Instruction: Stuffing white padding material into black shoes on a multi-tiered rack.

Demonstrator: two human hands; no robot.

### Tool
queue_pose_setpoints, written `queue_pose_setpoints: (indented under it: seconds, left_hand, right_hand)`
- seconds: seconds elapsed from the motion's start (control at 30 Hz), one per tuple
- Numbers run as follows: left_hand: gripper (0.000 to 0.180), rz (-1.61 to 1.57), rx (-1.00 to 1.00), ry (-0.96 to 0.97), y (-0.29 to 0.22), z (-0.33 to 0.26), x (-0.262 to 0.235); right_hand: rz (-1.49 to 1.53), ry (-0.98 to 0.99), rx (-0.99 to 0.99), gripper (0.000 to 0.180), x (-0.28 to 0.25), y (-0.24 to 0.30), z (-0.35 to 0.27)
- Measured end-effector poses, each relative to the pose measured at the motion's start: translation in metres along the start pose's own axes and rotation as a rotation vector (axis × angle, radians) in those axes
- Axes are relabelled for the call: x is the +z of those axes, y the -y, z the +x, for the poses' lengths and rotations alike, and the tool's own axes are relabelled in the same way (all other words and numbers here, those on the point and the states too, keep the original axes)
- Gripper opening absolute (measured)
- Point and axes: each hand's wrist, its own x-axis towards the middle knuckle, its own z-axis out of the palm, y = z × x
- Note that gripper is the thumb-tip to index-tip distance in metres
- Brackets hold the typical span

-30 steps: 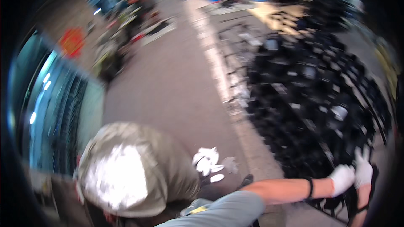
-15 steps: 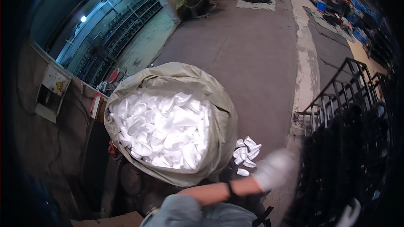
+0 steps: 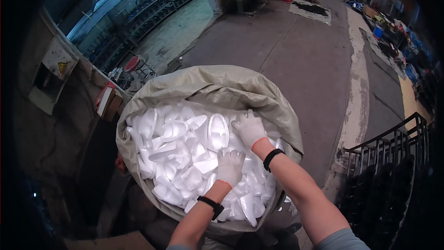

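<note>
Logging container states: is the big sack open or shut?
Open: the sack gapes wide, showing white pieces inside, with the left hand and right hand among them.

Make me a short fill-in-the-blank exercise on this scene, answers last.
The left hand and right hand wear ____.
The pieces in the sack are ____ in colour.
The hand higher in the picture is the ____ one.
The round stool has a seat coloured ____.
Missing words: gloves; white; right; red.
</note>
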Motion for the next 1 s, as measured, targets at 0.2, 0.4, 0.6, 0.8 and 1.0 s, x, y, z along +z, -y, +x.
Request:
queue_pose_setpoints:
  seconds: [0.2,0.4,0.6,0.8,1.0]
  left_hand:
    - [0.041,-0.494,0.113,-0.411,0.007,-0.030,-0.041]
    - [0.025,-0.983,0.590,-0.324,-0.155,-0.006,-0.183]
    - [0.035,-1.278,1.056,0.283,-0.395,-0.128,-0.246]
    - [0.023,-1.299,1.459,1.107,-0.630,-0.313,-0.287]
    - [0.016,-0.894,2.305,0.300,-0.859,-0.520,-0.329]
  right_hand:
    - [0.648,-0.284,0.420,0.066,-0.092,-0.019,-0.118]
    - [1.326,-0.831,0.957,0.057,-0.173,-0.032,-0.308]
    - [1.202,-0.863,1.254,0.056,-0.276,0.032,-0.640]
    - [0.434,-1.256,1.576,0.036,-0.390,0.222,-0.932]
    - [-0.390,-1.532,1.784,0.036,-0.489,0.273,-1.171]
